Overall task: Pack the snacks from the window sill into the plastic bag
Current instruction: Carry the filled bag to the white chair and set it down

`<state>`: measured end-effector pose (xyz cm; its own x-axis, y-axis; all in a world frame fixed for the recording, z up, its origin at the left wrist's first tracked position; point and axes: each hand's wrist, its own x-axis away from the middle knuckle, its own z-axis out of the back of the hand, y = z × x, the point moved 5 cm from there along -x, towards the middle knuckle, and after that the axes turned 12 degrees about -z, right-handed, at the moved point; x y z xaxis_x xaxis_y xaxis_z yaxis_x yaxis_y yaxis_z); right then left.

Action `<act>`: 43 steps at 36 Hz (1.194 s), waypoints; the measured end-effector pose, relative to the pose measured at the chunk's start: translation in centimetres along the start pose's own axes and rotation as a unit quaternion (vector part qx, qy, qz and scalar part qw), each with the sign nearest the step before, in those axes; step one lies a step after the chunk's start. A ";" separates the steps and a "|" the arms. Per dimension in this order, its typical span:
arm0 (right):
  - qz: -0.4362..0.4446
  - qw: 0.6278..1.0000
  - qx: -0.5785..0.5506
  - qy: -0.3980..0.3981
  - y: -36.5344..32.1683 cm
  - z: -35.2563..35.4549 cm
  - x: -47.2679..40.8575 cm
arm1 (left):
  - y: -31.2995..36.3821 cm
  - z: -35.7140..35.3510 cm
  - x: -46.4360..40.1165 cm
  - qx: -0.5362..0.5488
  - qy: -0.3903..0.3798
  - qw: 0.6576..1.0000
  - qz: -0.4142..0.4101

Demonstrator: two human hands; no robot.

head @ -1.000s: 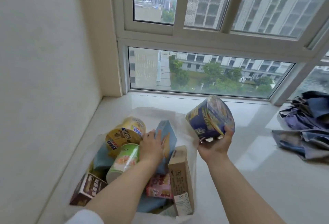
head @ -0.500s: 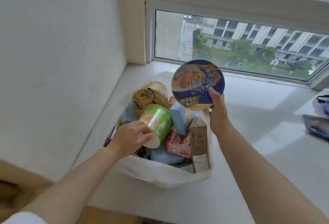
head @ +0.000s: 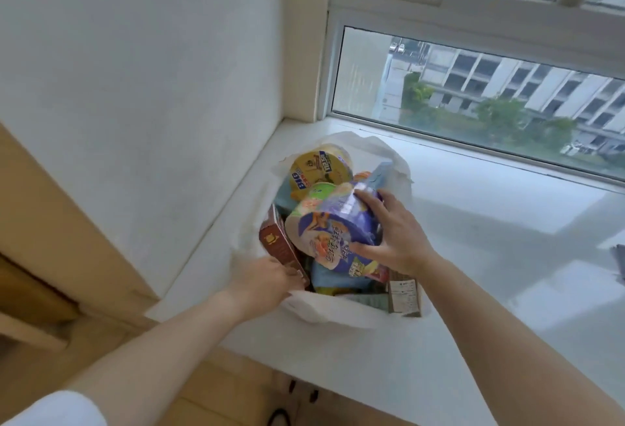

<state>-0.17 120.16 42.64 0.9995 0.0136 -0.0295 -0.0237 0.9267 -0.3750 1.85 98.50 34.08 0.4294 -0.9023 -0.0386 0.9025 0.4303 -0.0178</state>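
A white plastic bag stands open on the white window sill in the corner by the wall. My right hand grips a purple noodle bowl and holds it tilted on top of the snacks inside the bag. My left hand grips the bag's near left rim, beside a dark red box. Under the bowl lie a yellow cup, a green cup, a blue box and a brown carton.
The white wall stands close on the left, and the window runs along the back. A wooden surface lies below at the left. Floor and dark shoes show under the sill's front edge.
My right hand has brought the purple bowl down from above the bag onto the snacks inside. My left hand has left the green cup and taken the bag's rim.
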 end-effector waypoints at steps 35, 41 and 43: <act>-0.173 0.977 0.109 0.061 -0.6 -0.3 0.4 | 0.2 -0.2 4.0 0.580 0.305 0.324 0.682; -0.243 0.957 0.156 0.005 -0.5 -1.0 -0.7 | 0.9 0.6 2.5 0.665 0.304 0.339 0.592; -0.233 0.950 0.209 -0.011 -0.4 -1.4 -0.9 | 0.5 1.7 2.3 0.647 0.314 0.372 0.587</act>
<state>-1.11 119.25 41.55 0.8996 -0.4310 0.0712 0.4276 0.9021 0.0581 3.35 96.65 35.65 0.8268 0.2459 0.5059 -0.4604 -0.2208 0.8598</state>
